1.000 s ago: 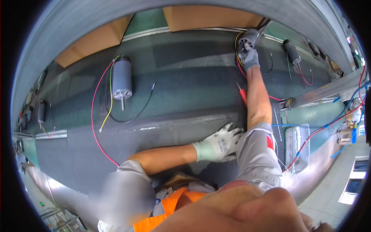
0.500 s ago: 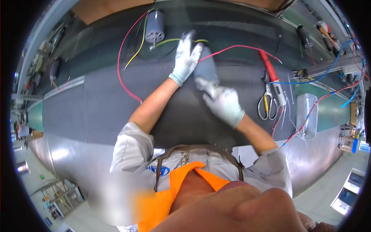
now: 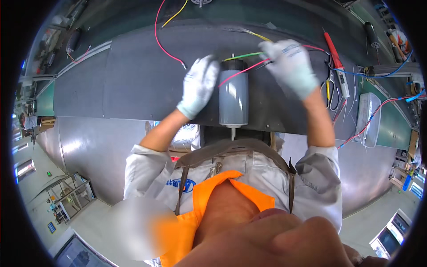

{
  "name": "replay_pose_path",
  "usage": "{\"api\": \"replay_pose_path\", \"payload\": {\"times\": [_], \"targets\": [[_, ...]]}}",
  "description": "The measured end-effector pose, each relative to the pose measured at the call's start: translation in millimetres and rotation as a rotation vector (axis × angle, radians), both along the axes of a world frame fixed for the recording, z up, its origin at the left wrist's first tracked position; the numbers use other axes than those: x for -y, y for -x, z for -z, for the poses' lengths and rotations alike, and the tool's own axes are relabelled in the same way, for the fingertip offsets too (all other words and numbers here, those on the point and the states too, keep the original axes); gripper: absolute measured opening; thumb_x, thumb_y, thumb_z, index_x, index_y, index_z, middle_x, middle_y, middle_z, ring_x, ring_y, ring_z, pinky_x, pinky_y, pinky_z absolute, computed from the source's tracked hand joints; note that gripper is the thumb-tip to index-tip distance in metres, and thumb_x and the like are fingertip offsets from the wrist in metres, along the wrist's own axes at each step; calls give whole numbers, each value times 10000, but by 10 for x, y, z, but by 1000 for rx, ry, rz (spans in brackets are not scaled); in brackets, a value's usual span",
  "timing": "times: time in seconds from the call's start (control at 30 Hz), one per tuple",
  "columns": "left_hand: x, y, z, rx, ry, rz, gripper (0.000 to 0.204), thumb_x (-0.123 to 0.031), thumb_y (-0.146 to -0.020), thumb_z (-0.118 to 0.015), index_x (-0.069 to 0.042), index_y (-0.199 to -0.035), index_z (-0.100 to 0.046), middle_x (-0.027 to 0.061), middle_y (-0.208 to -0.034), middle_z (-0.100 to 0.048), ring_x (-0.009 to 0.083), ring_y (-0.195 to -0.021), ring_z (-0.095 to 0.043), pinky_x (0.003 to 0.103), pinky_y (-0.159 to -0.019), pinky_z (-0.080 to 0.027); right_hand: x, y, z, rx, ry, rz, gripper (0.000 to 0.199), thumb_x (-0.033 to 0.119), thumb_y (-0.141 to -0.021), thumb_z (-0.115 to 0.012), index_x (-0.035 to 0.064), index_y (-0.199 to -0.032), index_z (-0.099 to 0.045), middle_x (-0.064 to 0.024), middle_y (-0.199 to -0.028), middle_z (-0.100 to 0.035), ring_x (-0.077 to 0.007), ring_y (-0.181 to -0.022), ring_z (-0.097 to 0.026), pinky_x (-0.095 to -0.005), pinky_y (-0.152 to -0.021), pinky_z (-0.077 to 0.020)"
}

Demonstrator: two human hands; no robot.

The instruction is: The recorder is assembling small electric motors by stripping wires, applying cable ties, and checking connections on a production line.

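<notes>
Between our white-gloved left hand (image 3: 199, 87) and white-gloved right hand (image 3: 290, 65) we see a grey cylindrical motor (image 3: 233, 97) with a black end cap. Its green wire (image 3: 243, 55), pink-red wire (image 3: 238, 73) and yellow wire (image 3: 256, 35) run toward our right hand. Right of that hand lies a red-handled probe (image 3: 332, 48) beside yellow-handled scissors (image 3: 329, 91). The mat (image 3: 133, 84) under both hands is dark grey.

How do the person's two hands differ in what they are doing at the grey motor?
The left hand lies flat against the side of the grey motor, fingers spread, holding nothing visible. The right hand sits beyond the motor's black end, closed around its wires, not on the body. The right reaches farther across the bench. Both wear pale work gloves.
</notes>
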State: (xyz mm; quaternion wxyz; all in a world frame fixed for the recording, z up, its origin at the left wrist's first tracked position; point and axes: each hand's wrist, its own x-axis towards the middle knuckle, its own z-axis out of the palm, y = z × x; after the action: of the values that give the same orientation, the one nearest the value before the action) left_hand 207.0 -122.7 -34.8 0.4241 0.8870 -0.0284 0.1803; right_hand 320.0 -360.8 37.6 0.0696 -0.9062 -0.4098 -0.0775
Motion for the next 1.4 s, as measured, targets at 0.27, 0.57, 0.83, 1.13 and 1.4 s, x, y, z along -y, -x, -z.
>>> {"api": "replay_pose_path", "payload": {"times": [0.27,0.57,0.83,1.13,1.4], "targets": [[-454,-177,-589,-939,410,540,716,-531,-1064,-383,-61,-1592,-271,43,-1546,-403,166,-1293,-483,344,-1018,-468,-1273,1397,-250,-390,107,-706,154,171,-802,-674,37,-848,-612,-150,-793,-651,-275,-748,-637,-400,-687,-519],[-110,-263,-217,-385,-227,194,568,-500,-1052,-454,24,-935,-638,315,-807,-588,518,-799,-566,533,-705,-445,459,821,-145,-493,-693,-527,298,194,-937,-691,60,-1203,-701,-121,-1074,-734,-254,-933,-699,-365,-848,-561],[320,-354,-323,-300,-339,290,415,-417,-1042,-494,-42,-1056,-671,254,-838,-657,463,-815,-643,529,-710,-492,3267,226,484,50,-251,1190,257,199,-929,-614,108,-1137,-734,-228,-976,-719,-384,-903,-704,-456,-803,-559],[397,-275,-388,-224,-448,377,333,-331,-1035,-529,-26,-1090,-651,257,-874,-670,453,-830,-652,522,-715,-493,3205,-334,855,239,245,1050,242,146,-965,-482,48,-951,-704,-183,-925,-737,-348,-887,-729,-474,-774,-582],[333,-556,-911,-912,-219,553,574,-507,-988,-592,63,-949,-635,50,-645,-521,128,-540,-518,336,-508,-432,2836,192,-43,420,28,1136,118,110,-839,-613,52,-859,-713,-195,-893,-706,-343,-823,-700,-440,-736,-556]]}}
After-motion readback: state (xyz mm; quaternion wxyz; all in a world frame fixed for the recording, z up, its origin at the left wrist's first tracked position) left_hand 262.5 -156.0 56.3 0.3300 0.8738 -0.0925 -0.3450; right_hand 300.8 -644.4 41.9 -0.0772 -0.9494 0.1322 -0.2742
